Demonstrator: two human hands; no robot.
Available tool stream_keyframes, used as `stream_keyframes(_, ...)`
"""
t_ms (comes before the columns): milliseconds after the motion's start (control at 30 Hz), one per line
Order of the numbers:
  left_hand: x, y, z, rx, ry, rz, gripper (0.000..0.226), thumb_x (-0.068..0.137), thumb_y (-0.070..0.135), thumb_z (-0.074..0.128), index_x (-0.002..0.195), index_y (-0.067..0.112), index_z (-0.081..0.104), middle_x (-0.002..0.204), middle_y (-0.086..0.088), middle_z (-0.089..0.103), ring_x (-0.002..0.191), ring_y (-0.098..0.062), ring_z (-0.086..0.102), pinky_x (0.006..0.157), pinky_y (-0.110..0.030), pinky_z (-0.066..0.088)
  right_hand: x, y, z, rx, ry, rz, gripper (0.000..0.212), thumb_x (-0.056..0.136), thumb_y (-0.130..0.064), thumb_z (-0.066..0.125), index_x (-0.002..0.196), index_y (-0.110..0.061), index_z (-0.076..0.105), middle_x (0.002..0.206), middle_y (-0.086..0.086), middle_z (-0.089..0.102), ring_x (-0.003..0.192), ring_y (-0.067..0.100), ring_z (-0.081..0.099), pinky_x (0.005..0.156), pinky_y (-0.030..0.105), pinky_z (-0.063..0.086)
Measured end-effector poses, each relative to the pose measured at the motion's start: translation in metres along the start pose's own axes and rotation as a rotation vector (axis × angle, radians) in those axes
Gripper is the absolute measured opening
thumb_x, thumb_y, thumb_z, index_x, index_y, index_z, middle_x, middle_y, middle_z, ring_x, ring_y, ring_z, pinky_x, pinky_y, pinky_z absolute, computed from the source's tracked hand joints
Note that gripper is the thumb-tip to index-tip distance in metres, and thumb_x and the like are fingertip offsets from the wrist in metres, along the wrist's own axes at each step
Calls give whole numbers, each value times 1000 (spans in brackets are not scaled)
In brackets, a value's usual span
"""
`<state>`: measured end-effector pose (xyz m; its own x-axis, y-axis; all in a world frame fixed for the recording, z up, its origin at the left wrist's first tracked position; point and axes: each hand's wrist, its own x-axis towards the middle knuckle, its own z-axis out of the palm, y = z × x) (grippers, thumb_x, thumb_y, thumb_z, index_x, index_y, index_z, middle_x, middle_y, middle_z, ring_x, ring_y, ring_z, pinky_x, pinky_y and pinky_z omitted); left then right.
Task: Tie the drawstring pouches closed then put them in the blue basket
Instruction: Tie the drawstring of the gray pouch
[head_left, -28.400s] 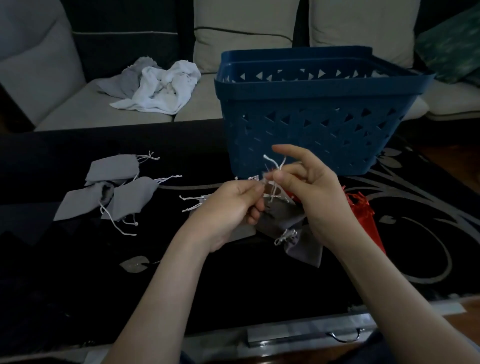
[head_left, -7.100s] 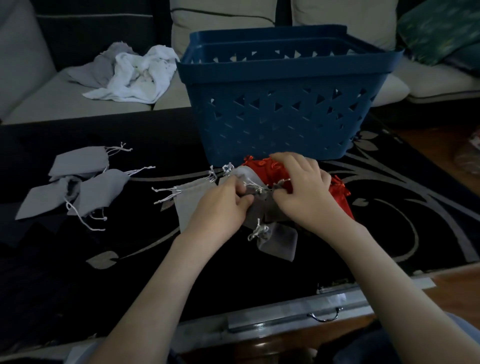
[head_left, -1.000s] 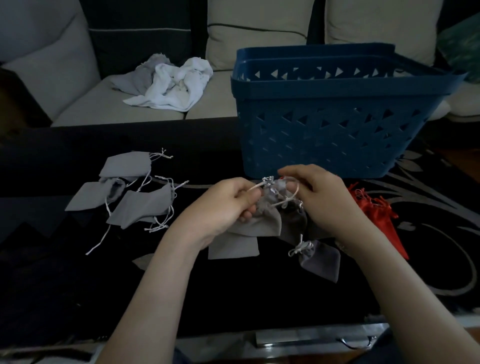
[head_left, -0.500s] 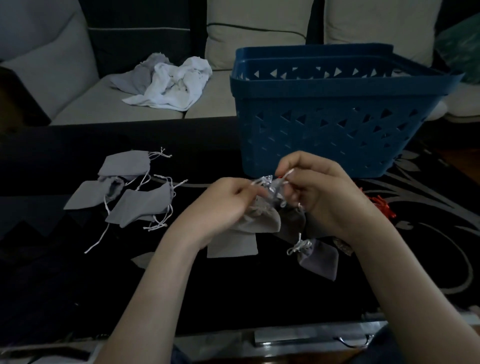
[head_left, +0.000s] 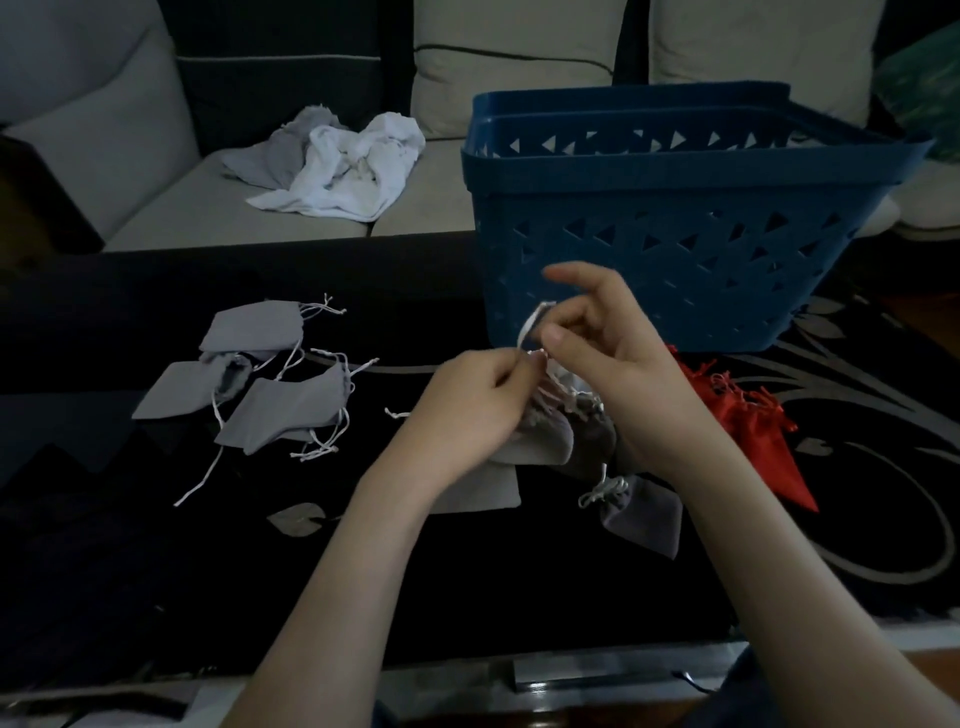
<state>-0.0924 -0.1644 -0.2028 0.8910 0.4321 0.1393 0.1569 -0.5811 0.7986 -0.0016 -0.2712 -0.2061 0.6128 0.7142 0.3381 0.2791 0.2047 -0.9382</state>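
Observation:
Just in front of the blue basket (head_left: 675, 249), my left hand (head_left: 467, 410) and my right hand (head_left: 608, 353) work on one grey drawstring pouch (head_left: 545, 441). Each hand pinches part of its white cord (head_left: 530, 327), which loops up between them. A tied grey pouch (head_left: 641, 514) lies near my right wrist. Another flat grey pouch (head_left: 483, 493) lies under my left wrist. Three grey pouches (head_left: 280, 405) with loose cords lie spread at the left. Red pouches (head_left: 748, 421) lie to the right of my right hand.
All of it sits on a black table (head_left: 104, 545) with a silver floral pattern. Behind the table stands a sofa (head_left: 171, 202) with crumpled white and grey cloths (head_left: 343, 171) on its seat. The table's near edge has a metal strip (head_left: 571, 670).
My right hand has drawn the cord upward and raised its index finger. The pouch stays between both hands, and the red pouches show more than half a second ago.

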Motion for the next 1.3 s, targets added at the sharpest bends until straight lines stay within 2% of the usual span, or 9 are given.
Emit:
stream_keyframes(167,1,1,-5,-337,67,-119,36,99,28,47,69,20,64,51,12,58,48,4,50,51,-15,37,-1,7,1,-145,-81,182,67,77,-28,70,134,-23,36,104,2,66,98,12,64,93,31,49)
stream_keyframes(333,7,-1,-9,-517,138,-219,37,98,30,48,69,10,57,47,11,46,43,-2,38,48,-18,32,0,9,5,-122,-200,211,33,87,-1,63,116,-13,59,82,5,64,76,8,63,76,19,51)
stream_keyframes(433,9,-4,-14,-623,63,-253,34,99,28,46,77,7,62,51,8,46,46,-4,34,46,-15,28,0,9,5,-126,-182,226,15,90,0,58,102,-8,63,70,1,62,65,4,60,66,14,48)
stream_keyframes(500,6,-6,-18,-555,-24,-196,30,98,21,48,75,11,65,54,10,51,48,-4,38,46,-11,29,1,12,3,-149,-121,222,6,91,-5,59,91,-1,63,68,4,63,61,3,60,61,13,45)
stream_keyframes(600,3,-10,-21,-403,-41,-75,23,93,8,56,77,20,68,63,11,65,59,3,56,57,-7,40,3,14,-1,-162,-36,230,16,90,-11,63,88,5,62,74,17,65,68,12,61,67,19,46)
stream_keyframes(667,5,-14,-20,-286,54,-24,15,88,9,64,81,23,66,70,9,66,66,3,60,66,-10,43,3,13,-1,-143,-26,242,13,90,-9,61,86,4,61,72,14,64,68,12,59,66,17,45)
stream_keyframes(867,4,-17,-8,280,388,143,9,88,27,64,87,22,57,72,12,49,64,0,47,59,-7,34,1,11,6,-49,-32,239,15,93,-8,54,81,-6,60,72,4,58,73,12,54,70,20,43)
stream_keyframes(1133,6,-12,-2,149,406,276,4,87,18,65,87,17,61,86,0,63,77,-5,55,68,-7,38,0,12,13,-46,-6,235,14,91,-20,57,102,-21,66,78,33,57,72,28,54,68,43,42)
stream_keyframes(1300,6,-9,-2,71,426,303,5,88,16,65,90,12,66,84,-1,67,77,-5,60,66,-6,39,1,8,9,-87,134,219,15,92,-15,59,85,-4,66,79,16,69,71,17,61,70,34,48)
